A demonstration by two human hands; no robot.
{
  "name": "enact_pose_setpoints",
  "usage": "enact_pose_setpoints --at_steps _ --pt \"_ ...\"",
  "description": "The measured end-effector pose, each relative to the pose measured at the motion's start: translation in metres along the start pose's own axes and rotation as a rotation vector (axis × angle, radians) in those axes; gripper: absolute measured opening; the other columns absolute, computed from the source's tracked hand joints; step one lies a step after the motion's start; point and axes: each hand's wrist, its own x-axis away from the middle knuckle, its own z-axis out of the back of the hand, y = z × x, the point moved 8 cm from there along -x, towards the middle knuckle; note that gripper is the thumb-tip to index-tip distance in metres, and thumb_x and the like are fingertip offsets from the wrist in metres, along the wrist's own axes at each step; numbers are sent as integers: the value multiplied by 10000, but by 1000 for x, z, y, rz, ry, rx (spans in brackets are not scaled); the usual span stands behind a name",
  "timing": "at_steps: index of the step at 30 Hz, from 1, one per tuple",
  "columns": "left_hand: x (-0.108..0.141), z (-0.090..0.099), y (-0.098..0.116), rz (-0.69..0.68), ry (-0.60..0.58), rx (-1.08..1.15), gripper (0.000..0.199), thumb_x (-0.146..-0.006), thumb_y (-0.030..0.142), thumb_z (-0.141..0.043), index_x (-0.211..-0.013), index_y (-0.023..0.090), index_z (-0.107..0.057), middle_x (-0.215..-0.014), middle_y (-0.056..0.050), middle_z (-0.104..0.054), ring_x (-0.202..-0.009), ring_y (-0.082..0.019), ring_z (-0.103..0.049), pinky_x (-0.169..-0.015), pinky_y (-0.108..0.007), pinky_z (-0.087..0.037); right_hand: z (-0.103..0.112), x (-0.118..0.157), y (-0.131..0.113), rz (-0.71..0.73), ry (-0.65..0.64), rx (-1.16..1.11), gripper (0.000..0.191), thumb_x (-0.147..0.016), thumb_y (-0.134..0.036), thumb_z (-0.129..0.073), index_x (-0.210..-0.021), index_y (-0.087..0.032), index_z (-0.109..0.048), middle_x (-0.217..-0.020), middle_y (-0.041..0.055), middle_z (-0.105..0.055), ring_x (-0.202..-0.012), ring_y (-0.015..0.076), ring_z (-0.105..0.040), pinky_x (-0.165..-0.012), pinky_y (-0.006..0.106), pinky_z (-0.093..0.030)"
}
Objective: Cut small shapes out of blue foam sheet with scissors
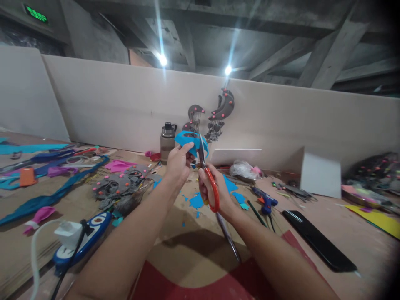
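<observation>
In the middle of the view, my left hand [180,160] pinches a piece of bright blue felt-like sheet [184,139] and holds it up above the table. My right hand [215,185] grips a pair of scissors [213,187] by the red handles, blades pointing up and away from me. The blades meet the right part of the blue piece, where a curved strip stands out. Whether they are fully closed I cannot tell. Below my hands, blue scraps [196,201] lie on the brown board [175,233].
Left are a grey felt piece with pink dots [115,185], coloured strips and a blue power strip [96,227] with a charger. Right are a blue glue gun [265,200] and a black phone [318,239]. A bottle [168,143] and hanging crescents [223,106] stand behind.
</observation>
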Motion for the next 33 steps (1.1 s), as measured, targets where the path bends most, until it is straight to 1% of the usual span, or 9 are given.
enact_pose_setpoints --at_steps 3,7,9,12,15,22,27,33 --pt "-2 0 1 10 -12 -12 281 -548 215 -825 -676 155 -582 -591 33 -613 -482 -69 -516 -487 -200 -394 0 1 -3 10 -2 17 352 -805 -491 -662 -827 -237 -419 -553 -107 -393 -367 51 -373 -317 157 -347" --pt "-3 0 5 4 -26 -12 260 -545 175 -815 -676 159 -591 -608 23 -633 -511 -82 -550 -515 -206 -422 0 0 -4 -2 -26 56 360 -834 -552 -603 -839 -237 -429 -529 -109 -396 -354 55 -381 -310 154 -346" --pt "-3 0 8 -8 -24 -8 254 -552 178 -811 -669 162 -586 -585 32 -614 -485 -73 -524 -498 -201 -404 2 -1 -4 -6 -24 72 364 -824 -550 -618 -853 -239 -432 -535 -110 -412 -349 53 -376 -305 155 -343" --pt "-2 -3 10 -13 -65 -31 248 -551 188 -808 -678 157 -598 -592 32 -611 -475 -64 -508 -484 -197 -386 1 -3 -6 19 -57 44 364 -829 -543 -625 -869 -241 -426 -559 -108 -407 -365 51 -376 -320 159 -354" --pt "-1 -4 10 -9 -72 -48 253 -540 193 -810 -681 151 -604 -597 33 -610 -478 -62 -509 -488 -199 -386 0 -4 -7 46 -90 7 353 -851 -542 -605 -878 -241 -424 -583 -101 -392 -384 50 -371 -335 160 -345" --pt "-2 -3 3 21 -77 -63 273 -518 194 -817 -655 154 -584 -598 39 -606 -484 -70 -511 -485 -214 -386 5 -5 -7 49 -55 -20 355 -841 -541 -618 -901 -244 -432 -598 -95 -408 -403 58 -389 -338 162 -353" --pt "-4 -2 3 48 -95 -99 287 -509 206 -821 -688 144 -605 -623 19 -630 -508 -87 -538 -473 -217 -376 6 -5 -6 8 -46 -12 387 -810 -554 -638 -929 -241 -444 -599 -92 -443 -389 55 -372 -320 163 -342" --pt "-4 -3 4 60 -93 -87 264 -508 180 -813 -669 140 -608 -607 20 -621 -494 -74 -524 -451 -200 -352 6 -4 -7 -1 -35 -6 403 -795 -553 -650 -977 -243 -467 -588 -99 -419 -390 52 -367 -319 151 -332"
